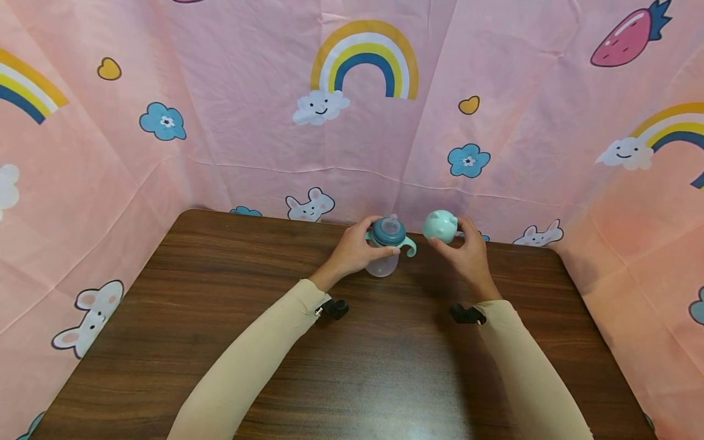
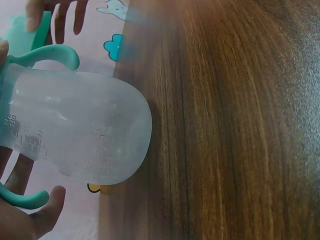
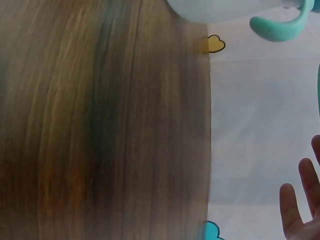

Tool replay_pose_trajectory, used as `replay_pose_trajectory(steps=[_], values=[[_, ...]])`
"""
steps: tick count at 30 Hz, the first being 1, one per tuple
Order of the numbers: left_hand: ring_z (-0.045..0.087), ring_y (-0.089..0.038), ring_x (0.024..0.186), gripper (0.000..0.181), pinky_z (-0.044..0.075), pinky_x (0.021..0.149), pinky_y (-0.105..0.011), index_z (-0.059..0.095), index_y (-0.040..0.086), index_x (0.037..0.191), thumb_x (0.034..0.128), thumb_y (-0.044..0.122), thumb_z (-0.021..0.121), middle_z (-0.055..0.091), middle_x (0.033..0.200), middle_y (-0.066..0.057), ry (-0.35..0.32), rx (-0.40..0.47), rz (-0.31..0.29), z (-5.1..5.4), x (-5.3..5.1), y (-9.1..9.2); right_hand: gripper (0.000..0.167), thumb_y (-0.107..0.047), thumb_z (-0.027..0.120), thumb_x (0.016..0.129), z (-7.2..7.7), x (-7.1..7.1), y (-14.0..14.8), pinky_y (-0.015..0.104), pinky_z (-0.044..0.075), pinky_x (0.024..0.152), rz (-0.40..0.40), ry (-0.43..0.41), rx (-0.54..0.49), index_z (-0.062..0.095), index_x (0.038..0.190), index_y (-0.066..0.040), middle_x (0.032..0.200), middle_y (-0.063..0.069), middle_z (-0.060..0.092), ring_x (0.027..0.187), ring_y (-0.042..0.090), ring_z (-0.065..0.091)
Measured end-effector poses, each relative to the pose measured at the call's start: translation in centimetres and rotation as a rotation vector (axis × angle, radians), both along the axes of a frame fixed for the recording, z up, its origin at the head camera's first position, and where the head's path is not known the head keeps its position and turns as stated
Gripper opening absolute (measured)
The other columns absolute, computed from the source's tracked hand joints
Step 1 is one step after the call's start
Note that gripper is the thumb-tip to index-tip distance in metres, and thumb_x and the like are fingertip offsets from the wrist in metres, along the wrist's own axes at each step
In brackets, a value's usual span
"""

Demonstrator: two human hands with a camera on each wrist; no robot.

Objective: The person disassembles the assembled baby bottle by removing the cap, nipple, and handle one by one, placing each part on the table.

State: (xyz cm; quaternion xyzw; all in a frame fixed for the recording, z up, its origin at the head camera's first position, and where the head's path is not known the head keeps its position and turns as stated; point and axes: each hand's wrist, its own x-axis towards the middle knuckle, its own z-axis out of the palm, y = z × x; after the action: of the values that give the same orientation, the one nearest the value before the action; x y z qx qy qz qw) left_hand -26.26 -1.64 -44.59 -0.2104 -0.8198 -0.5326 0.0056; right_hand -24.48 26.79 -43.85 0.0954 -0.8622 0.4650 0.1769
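Near the far edge of the table, my left hand (image 1: 354, 249) grips a baby bottle (image 1: 383, 266) around its upper part. The bottle stands upright, with a cloudy clear body (image 2: 80, 125), a teal collar (image 1: 389, 231), a clear teat on top and mint side handles (image 3: 280, 29). To its right, my right hand (image 1: 469, 256) holds a rounded mint cap (image 1: 440, 226) with small ear-like bumps between thumb and fingers. Cap and bottle are apart, the cap raised above the table. Whether the bottle's base touches the table, I cannot tell.
The dark wood-grain table (image 1: 396, 366) spreads beneath both arms. Right behind its far edge hangs a pink cloth (image 1: 247, 122) printed with rainbows, rabbits and flowers, which also runs along both sides. A small black wrist device (image 1: 335, 308) sits at each cuff.
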Motion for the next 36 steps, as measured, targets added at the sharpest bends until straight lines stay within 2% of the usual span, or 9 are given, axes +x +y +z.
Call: replay_pose_trajectory(steps=[5,15,22,28,36], values=[[0.062,-0.031,0.132,0.080,0.050,0.111,-0.053,0.055,0.006,0.156,0.0908,0.035,0.093,0.067,0.144,-0.013,-0.004,-0.008,0.001,0.0,0.0,0.0,0.054,-0.019,0.088,0.095,-0.4,0.1,0.5,0.058,0.050,0.102,-0.004,-0.014,0.004,0.064,0.139,0.002,0.129,0.019,0.062,0.121,0.035,0.058],[0.062,-0.030,0.132,0.080,0.050,0.112,-0.053,0.056,0.006,0.155,0.0904,0.034,0.094,0.068,0.144,-0.012,0.000,0.001,-0.006,-0.1,-0.1,-0.1,0.061,-0.022,0.088,0.095,-1.1,0.2,1.5,0.061,0.048,0.102,-0.033,-0.052,0.074,0.062,0.145,0.003,0.134,0.022,0.062,0.123,0.040,0.059],[0.064,-0.029,0.131,0.080,0.051,0.111,-0.052,0.056,0.007,0.156,0.0910,0.034,0.094,0.068,0.143,-0.011,-0.002,0.009,-0.013,-0.1,-0.1,-0.1,0.066,-0.019,0.089,0.095,-1.4,0.2,2.0,0.059,0.054,0.105,-0.027,-0.097,0.072,0.059,0.150,0.004,0.136,0.023,0.060,0.125,0.043,0.063],[0.063,-0.029,0.131,0.080,0.051,0.111,-0.052,0.056,0.007,0.156,0.0906,0.034,0.094,0.068,0.143,-0.011,0.002,0.014,-0.013,-0.2,-0.1,0.0,0.067,-0.017,0.088,0.097,-1.8,0.4,2.3,0.056,0.055,0.108,-0.011,-0.148,0.053,0.057,0.151,0.005,0.140,0.024,0.058,0.131,0.046,0.065],[0.064,-0.029,0.130,0.080,0.051,0.110,-0.052,0.055,0.006,0.156,0.0915,0.033,0.093,0.068,0.143,-0.012,0.001,0.018,-0.017,-0.2,-0.1,0.0,0.069,-0.018,0.092,0.093,-2.5,0.1,2.9,0.061,0.053,0.109,-0.021,-0.154,0.075,0.059,0.150,0.004,0.140,0.026,0.060,0.130,0.048,0.064]])
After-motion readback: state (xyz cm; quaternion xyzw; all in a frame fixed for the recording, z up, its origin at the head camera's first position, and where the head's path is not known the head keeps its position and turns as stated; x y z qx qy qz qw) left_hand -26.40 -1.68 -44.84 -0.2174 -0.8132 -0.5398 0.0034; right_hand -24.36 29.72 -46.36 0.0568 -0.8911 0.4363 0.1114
